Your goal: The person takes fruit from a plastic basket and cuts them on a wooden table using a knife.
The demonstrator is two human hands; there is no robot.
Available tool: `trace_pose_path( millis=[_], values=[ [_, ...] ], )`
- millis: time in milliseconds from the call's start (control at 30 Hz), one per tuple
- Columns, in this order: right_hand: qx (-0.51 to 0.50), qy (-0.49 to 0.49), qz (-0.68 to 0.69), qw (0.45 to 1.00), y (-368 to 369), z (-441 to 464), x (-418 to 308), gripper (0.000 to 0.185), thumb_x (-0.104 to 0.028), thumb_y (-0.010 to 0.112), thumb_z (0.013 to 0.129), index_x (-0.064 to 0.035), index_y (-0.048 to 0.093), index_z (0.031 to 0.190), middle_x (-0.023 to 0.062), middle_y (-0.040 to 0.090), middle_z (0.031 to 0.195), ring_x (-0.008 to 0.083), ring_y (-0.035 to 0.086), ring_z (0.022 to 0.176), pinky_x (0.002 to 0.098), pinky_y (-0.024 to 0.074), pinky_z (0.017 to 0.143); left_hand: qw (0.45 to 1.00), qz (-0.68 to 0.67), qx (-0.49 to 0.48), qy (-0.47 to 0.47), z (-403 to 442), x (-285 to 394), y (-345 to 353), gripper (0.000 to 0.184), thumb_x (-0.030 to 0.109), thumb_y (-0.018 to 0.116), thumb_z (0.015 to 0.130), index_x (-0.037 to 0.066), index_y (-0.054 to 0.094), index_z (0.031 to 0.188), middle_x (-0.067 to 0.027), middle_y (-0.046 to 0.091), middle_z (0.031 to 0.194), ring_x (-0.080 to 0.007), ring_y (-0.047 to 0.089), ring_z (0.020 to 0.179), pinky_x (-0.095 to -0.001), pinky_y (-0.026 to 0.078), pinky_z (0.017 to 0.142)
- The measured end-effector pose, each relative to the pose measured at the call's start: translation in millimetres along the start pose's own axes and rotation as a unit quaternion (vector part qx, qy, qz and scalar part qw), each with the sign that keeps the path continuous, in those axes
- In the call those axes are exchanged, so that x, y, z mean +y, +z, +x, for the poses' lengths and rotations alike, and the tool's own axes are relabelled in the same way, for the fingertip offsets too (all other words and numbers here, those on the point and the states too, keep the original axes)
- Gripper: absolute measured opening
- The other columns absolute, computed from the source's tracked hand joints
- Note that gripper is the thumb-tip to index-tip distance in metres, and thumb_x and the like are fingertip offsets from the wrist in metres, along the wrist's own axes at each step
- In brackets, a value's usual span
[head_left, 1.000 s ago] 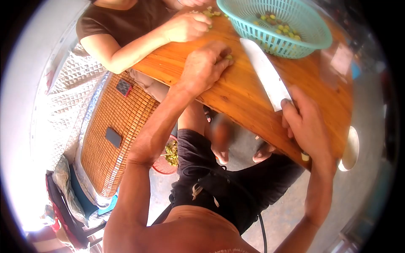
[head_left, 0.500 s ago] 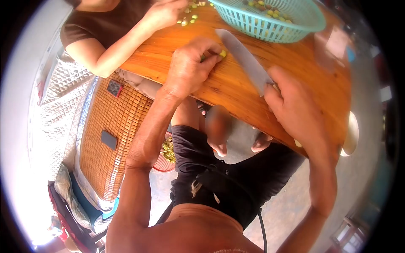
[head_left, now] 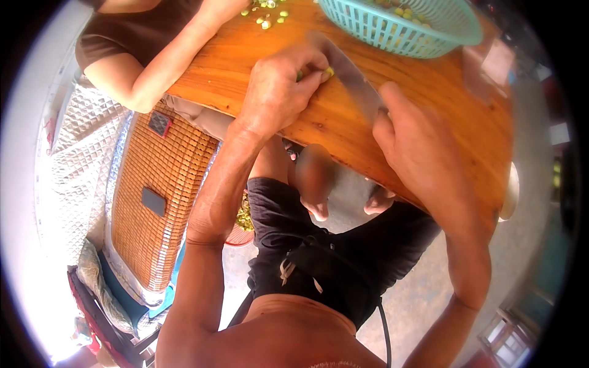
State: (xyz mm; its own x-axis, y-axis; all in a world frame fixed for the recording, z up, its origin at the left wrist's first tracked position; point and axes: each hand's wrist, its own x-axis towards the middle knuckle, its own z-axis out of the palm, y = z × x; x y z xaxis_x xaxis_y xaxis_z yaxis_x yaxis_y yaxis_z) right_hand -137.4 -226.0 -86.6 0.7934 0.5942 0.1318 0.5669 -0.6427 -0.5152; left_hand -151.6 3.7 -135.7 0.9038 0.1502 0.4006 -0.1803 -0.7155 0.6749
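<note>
My left hand (head_left: 285, 86) rests over the wooden table (head_left: 466, 129), its thumb and fingers pinching a small green fruit (head_left: 329, 72). Another green bit (head_left: 299, 75) shows between its fingers. My right hand (head_left: 417, 141) is wrapped round the handle of a large knife (head_left: 354, 80). The blade is blurred and slants up and left, its upper part close beside the fruit. Beyond the knife stands a turquoise slotted basket (head_left: 392, 30) with several small green and brown fruits in it.
Another person's forearm (head_left: 178, 58) leans on the table's left side, near several green pieces (head_left: 266, 24). A woven mat (head_left: 156, 214) with a dark flat object (head_left: 153, 201) lies at the left. Below the table edge is a red basket (head_left: 239, 235) of green scraps.
The knife blade has come closer to my left hand, and my right hand has moved up and left. The green fruit shows more at my left fingertips. The view has shifted.
</note>
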Motion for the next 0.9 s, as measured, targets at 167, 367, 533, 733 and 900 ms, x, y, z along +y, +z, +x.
trace_pose_path(
  millis=[167, 367, 533, 733, 900],
  values=[
    [-0.028, 0.055, -0.046, 0.997, 4, 11, -12, 0.013, -0.012, 0.055, 0.098, -0.0011, 0.048, 0.100, 0.0327, 0.063, 0.086, 0.0547, 0.058, 0.085, 0.0626, 0.0410, 0.073, 1.000, -0.012, -0.006, -0.002, 1, -4, 0, 0.014, 0.012, 0.076, 0.088, 0.009, 0.074, 0.101, -0.0136, 0.073, 0.087, -0.0304, 0.071, 0.076, -0.0386, 0.057, 0.073],
    [0.033, -0.006, -0.070, 0.997, 16, 18, -8, 0.015, -0.015, 0.058, 0.098, 0.0002, 0.055, 0.098, 0.0310, 0.067, 0.079, 0.0513, 0.066, 0.080, 0.0604, 0.0506, 0.072, 0.999, 0.010, 0.005, 0.044, 1, -6, 1, 0.016, 0.011, 0.080, 0.089, 0.005, 0.075, 0.103, -0.0042, 0.073, 0.087, -0.0130, 0.063, 0.074, -0.0294, 0.055, 0.072],
    [0.030, 0.003, -0.073, 0.997, 18, 23, -12, 0.016, -0.015, 0.057, 0.098, 0.0011, 0.056, 0.098, 0.0308, 0.068, 0.082, 0.0504, 0.067, 0.083, 0.0596, 0.0517, 0.075, 0.999, 0.021, 0.006, 0.049, 1, -7, 1, 0.015, 0.011, 0.080, 0.089, 0.005, 0.075, 0.102, -0.0044, 0.073, 0.087, -0.0132, 0.063, 0.074, -0.0297, 0.055, 0.072],
    [0.049, -0.016, -0.074, 0.996, 21, 27, -13, 0.016, -0.014, 0.057, 0.097, 0.0021, 0.057, 0.096, 0.0294, 0.069, 0.083, 0.0495, 0.068, 0.084, 0.0590, 0.0527, 0.076, 0.997, 0.012, 0.013, 0.071, 1, -7, 2, 0.014, 0.011, 0.080, 0.089, 0.006, 0.075, 0.101, -0.0042, 0.073, 0.087, -0.0132, 0.063, 0.074, -0.0297, 0.055, 0.072],
    [0.057, -0.026, -0.074, 0.995, 24, 29, -10, 0.015, -0.013, 0.057, 0.097, 0.0020, 0.057, 0.096, 0.0296, 0.069, 0.083, 0.0490, 0.068, 0.083, 0.0588, 0.0532, 0.076, 0.997, 0.025, 0.018, 0.077, 0, -6, 3, 0.014, 0.012, 0.079, 0.089, 0.007, 0.074, 0.101, -0.0078, 0.074, 0.089, -0.0178, 0.067, 0.076, -0.0322, 0.056, 0.074]
  ],
)
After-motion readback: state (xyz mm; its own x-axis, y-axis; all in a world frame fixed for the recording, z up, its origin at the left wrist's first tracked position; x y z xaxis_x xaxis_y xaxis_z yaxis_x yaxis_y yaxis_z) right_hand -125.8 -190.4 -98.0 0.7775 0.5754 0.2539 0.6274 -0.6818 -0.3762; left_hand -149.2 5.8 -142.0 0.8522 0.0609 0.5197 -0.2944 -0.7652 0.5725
